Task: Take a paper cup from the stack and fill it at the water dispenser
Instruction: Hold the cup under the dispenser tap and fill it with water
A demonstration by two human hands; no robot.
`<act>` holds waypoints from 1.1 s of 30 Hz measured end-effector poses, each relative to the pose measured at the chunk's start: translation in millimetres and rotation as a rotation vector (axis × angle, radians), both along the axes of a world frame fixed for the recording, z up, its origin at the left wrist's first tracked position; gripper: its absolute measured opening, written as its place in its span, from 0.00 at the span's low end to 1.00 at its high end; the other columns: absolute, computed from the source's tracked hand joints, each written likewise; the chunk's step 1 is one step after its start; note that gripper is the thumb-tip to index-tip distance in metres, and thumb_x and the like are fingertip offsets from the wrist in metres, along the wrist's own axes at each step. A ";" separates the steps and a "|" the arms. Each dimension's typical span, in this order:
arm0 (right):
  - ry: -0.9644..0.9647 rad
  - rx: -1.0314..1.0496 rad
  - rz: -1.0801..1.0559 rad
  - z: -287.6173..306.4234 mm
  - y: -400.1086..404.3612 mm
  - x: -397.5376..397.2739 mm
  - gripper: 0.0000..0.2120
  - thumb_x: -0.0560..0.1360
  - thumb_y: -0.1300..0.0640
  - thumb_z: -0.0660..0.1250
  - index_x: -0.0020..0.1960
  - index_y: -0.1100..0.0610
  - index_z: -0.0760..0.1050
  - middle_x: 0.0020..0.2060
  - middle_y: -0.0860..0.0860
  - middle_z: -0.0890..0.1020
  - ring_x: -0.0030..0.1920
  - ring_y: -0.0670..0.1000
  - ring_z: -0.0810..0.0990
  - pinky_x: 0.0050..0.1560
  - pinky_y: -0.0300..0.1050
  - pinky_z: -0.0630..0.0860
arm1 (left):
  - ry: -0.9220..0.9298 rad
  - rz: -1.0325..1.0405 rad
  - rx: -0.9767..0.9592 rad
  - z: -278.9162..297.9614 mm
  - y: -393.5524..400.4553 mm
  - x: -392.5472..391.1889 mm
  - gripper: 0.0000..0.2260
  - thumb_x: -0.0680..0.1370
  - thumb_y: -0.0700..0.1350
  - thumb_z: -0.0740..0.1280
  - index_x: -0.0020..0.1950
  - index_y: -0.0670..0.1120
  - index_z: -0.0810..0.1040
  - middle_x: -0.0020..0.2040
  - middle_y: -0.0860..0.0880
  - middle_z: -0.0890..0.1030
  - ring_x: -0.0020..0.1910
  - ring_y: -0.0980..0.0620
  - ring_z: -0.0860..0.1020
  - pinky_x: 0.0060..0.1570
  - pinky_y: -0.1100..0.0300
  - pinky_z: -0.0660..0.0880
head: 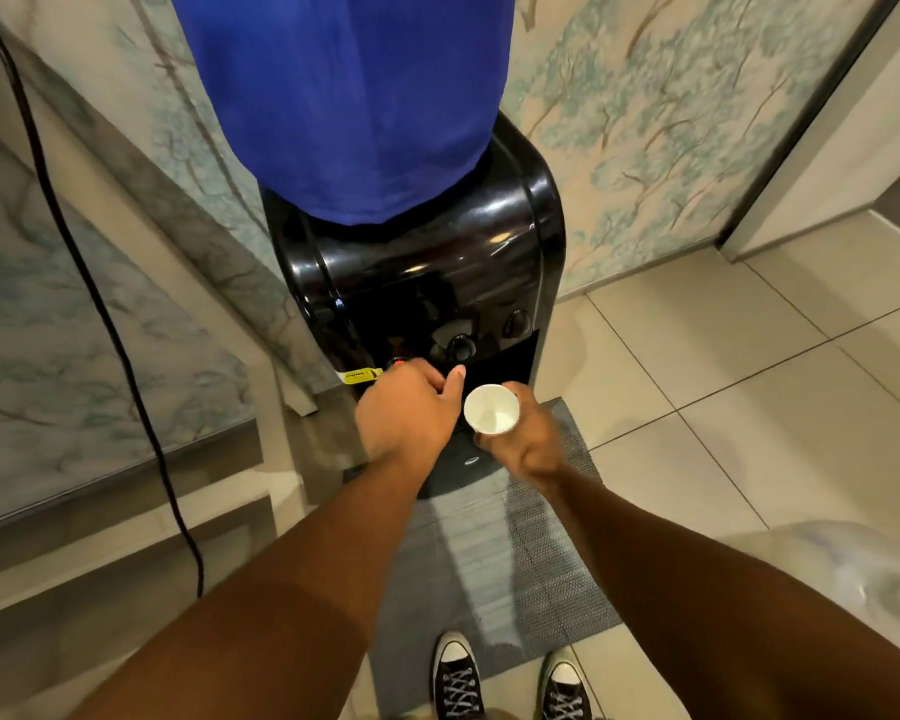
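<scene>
My right hand [520, 439] has its grip wrapped around the paper cup [491, 409], upright below the dispenser [422, 283] taps. My left hand [406, 413] is curled, holding nothing, by the red tap [398, 362].

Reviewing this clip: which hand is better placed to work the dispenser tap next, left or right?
Left. The left hand is free and already up at the dispenser's taps, while the right hand is occupied holding the paper cup.

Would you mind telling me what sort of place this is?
Probably an indoor hallway corner: a black water dispenser carrying a blue-covered bottle stands against tree-patterned wallpaper, on a tiled floor.
</scene>
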State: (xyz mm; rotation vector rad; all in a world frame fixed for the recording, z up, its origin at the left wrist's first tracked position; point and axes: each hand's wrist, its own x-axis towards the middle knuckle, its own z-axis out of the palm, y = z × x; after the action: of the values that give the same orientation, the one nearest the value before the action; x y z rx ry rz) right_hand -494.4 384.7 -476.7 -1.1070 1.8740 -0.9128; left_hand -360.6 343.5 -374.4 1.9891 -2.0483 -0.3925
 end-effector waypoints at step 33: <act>-0.145 0.028 -0.110 -31.1 -80.6 16.6 0.25 0.68 0.55 0.76 0.61 0.58 0.70 0.53 0.54 0.79 0.48 0.48 0.75 0.51 0.43 0.74 | -0.598 -0.420 -0.471 10.1 -72.4 -18.9 0.56 0.70 0.65 0.71 0.81 0.43 0.38 0.80 0.37 0.42 0.80 0.38 0.42 0.77 0.40 0.42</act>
State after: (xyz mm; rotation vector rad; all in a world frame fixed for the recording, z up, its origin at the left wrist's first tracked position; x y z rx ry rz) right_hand -477.8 304.1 -507.9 -0.9036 1.8360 -0.9988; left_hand -379.5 271.0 -364.3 1.4906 -2.5911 0.6426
